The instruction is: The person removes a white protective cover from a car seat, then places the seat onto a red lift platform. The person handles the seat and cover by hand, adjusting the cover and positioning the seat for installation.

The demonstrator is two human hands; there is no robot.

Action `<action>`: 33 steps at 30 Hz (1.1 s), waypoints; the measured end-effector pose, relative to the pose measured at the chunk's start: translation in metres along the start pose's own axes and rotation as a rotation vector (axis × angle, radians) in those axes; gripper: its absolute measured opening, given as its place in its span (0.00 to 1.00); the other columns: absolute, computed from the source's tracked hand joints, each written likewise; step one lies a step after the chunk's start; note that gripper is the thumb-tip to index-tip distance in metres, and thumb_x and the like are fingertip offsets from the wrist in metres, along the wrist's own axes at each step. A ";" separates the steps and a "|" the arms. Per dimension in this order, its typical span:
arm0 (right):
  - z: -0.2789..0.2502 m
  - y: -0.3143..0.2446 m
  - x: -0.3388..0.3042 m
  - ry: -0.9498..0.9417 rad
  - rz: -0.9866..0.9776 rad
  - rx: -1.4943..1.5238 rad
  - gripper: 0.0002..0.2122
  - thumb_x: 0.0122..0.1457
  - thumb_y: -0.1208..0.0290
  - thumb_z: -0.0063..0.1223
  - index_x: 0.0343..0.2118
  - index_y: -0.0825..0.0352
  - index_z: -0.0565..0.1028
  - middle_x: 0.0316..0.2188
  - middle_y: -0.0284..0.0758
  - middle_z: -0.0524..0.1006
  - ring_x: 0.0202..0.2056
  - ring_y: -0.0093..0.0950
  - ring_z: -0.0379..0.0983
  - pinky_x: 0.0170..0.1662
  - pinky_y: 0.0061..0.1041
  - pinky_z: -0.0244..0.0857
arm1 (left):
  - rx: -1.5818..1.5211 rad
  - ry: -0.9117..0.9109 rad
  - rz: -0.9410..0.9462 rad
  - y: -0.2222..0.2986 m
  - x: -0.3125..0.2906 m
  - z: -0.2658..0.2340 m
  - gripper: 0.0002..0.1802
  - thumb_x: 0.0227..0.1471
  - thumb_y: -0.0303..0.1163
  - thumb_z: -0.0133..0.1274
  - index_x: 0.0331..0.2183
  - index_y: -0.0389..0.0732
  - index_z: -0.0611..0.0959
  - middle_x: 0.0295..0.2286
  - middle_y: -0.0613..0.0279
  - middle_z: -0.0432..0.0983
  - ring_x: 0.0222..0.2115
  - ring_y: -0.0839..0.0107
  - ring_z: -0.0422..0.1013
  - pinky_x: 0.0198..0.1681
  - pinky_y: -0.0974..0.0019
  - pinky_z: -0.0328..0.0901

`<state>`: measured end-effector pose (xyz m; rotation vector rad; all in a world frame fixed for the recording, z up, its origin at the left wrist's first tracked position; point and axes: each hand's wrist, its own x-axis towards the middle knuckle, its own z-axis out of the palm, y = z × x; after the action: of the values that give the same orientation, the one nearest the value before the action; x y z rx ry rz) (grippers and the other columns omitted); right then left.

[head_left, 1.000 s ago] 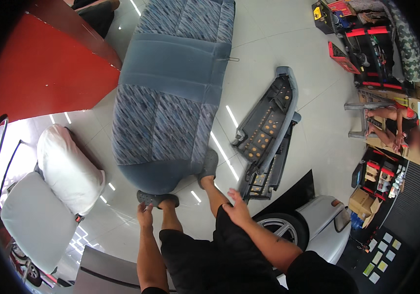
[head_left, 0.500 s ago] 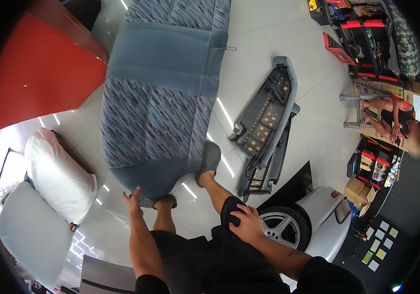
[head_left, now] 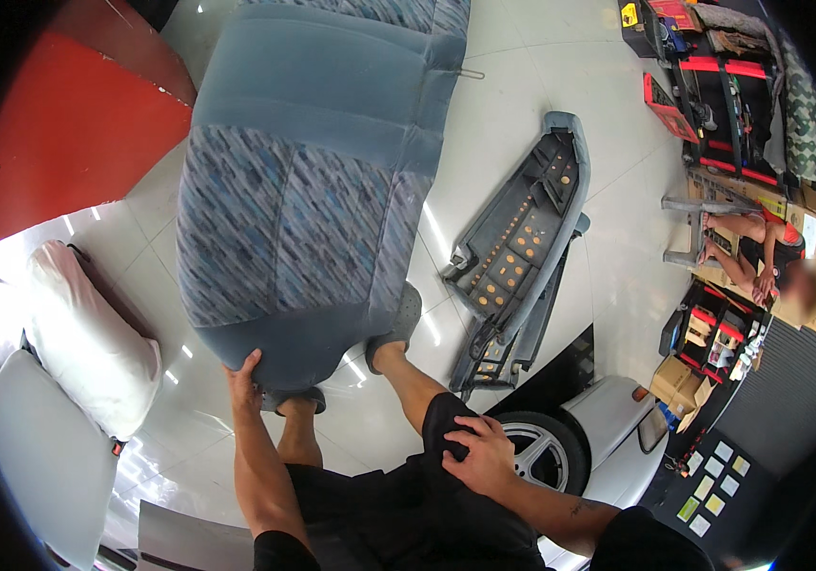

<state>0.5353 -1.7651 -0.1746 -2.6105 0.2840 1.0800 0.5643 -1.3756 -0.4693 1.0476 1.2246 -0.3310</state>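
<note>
A long car bench seat (head_left: 317, 314), grey-blue with patterned fabric panels, lies on the tiled floor in front of me. My left hand (head_left: 243, 376) grips its near left corner; the thumb lies on the edge and the other fingers are partly hidden. Spread over my right knee, on the black shorts, rests my right hand (head_left: 480, 451), holding nothing. My feet in grey clogs (head_left: 396, 319) stand close against the near end of the seat.
Two grey plastic trim panels (head_left: 522, 228) lie to the right. Beyond my right arm is a silver car's wheel (head_left: 546, 452). White seats (head_left: 89, 333) stand at left beside a red block (head_left: 65, 143). Another person (head_left: 760, 247) sits far right near tool shelves (head_left: 731, 95).
My left hand has gone from hovering by the seat's near corner, fingers spread, to holding it. The right hand stays on my knee. My view has shifted slightly.
</note>
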 end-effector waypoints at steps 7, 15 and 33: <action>-0.012 0.010 0.010 -0.041 0.000 0.033 0.14 0.48 0.59 0.68 0.40 0.52 0.87 0.54 0.28 0.79 0.58 0.46 0.72 0.58 0.42 0.73 | 0.086 0.146 0.263 0.010 0.059 0.078 0.54 0.42 0.23 0.63 0.68 0.34 0.56 0.46 0.50 0.73 0.39 0.64 0.75 0.47 0.61 0.71; -0.005 0.009 0.006 -0.045 -0.011 -0.018 0.14 0.48 0.60 0.69 0.39 0.52 0.87 0.54 0.27 0.79 0.57 0.44 0.72 0.56 0.42 0.74 | 0.169 0.122 0.311 0.045 0.081 0.106 0.50 0.44 0.22 0.60 0.67 0.31 0.58 0.49 0.46 0.72 0.41 0.63 0.75 0.42 0.64 0.72; 0.014 0.045 0.001 -0.023 0.067 0.329 0.17 0.51 0.65 0.69 0.44 0.59 0.84 0.53 0.32 0.80 0.57 0.38 0.74 0.56 0.36 0.72 | 0.738 -0.289 0.287 0.026 -0.068 0.071 0.36 0.57 0.29 0.63 0.65 0.32 0.70 0.54 0.42 0.76 0.51 0.61 0.76 0.56 0.60 0.69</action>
<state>0.5135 -1.8025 -0.1937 -2.3099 0.5016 0.9887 0.6010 -1.4394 -0.3987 1.7147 0.6736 -0.7113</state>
